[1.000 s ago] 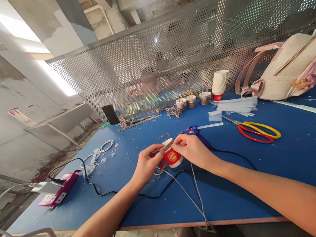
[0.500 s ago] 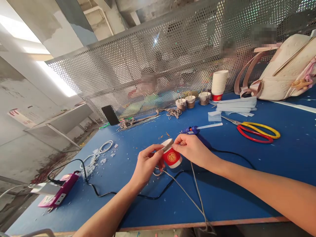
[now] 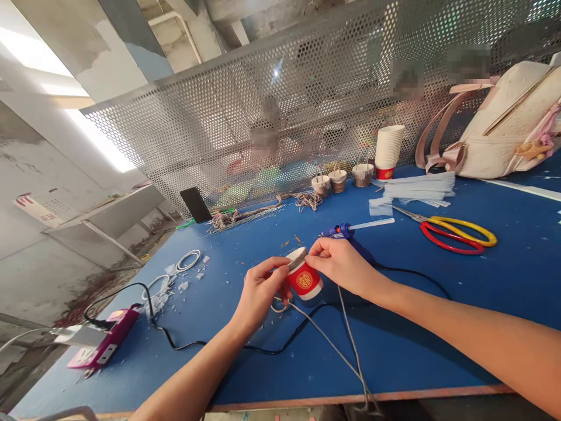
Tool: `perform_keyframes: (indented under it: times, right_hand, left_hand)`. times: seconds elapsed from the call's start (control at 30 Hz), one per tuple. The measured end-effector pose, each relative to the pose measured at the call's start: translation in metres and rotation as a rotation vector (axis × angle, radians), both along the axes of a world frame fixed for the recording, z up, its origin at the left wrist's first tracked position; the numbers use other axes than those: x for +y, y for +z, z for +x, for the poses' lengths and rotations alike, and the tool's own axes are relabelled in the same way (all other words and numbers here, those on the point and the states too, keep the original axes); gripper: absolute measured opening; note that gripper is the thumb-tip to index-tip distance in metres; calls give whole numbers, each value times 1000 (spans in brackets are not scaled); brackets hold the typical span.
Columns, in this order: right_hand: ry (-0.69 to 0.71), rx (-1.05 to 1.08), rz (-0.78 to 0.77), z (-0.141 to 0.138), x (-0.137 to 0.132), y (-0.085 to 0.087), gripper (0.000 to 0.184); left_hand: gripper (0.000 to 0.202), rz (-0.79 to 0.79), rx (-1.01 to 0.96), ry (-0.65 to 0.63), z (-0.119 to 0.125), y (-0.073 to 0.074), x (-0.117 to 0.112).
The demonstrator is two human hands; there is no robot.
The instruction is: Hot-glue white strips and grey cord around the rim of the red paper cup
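A red and white paper cup (image 3: 305, 283) with a gold emblem is held tilted just above the table. Grey-brown cord (image 3: 299, 259) lies around the cup below its white rim. My left hand (image 3: 264, 286) grips the cup's left side, with the thumb on the cord. At the right of the rim, my right hand (image 3: 339, 263) pinches the cord between thumb and fingers. Loose lengths of the cord hang from the hands toward the table's front edge. Just behind my right hand lies a blue glue gun (image 3: 342, 231) with a white glue stick in it.
Scissors (image 3: 458, 234) and white mesh strips (image 3: 418, 187) lie to the right. Farther back stand a cup stack (image 3: 390, 152), cord-wrapped cups (image 3: 338, 181) and a phone (image 3: 195, 204). A purple power strip (image 3: 105, 339) sits left; its black cable crosses the table. A perforated metal screen (image 3: 219, 128) borders the back.
Both hands keep almost the same place and grip on the cup and cord. The cup has shifted very slightly.
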State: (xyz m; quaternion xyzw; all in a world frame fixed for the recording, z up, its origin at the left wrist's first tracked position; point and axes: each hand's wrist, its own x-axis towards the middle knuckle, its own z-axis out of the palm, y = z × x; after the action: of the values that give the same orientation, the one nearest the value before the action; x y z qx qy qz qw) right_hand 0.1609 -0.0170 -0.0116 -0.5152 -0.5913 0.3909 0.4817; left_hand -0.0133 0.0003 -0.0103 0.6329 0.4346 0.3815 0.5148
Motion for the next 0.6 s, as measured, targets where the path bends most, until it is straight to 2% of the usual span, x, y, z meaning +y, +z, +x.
perform_keyframes:
  times: [0.2,0.43,0.6]
  right_hand:
    - [23,56,-48,1,1,0,12]
    - [25,61,-113,2,2,2,9]
    - [110,59,-104,5,1,4,11]
  left_hand:
    - [24,11,19,-19,-2,-1,2]
    - [19,31,11,-55,-4,-2,4]
    - [16,55,34,-113,-6,1,6]
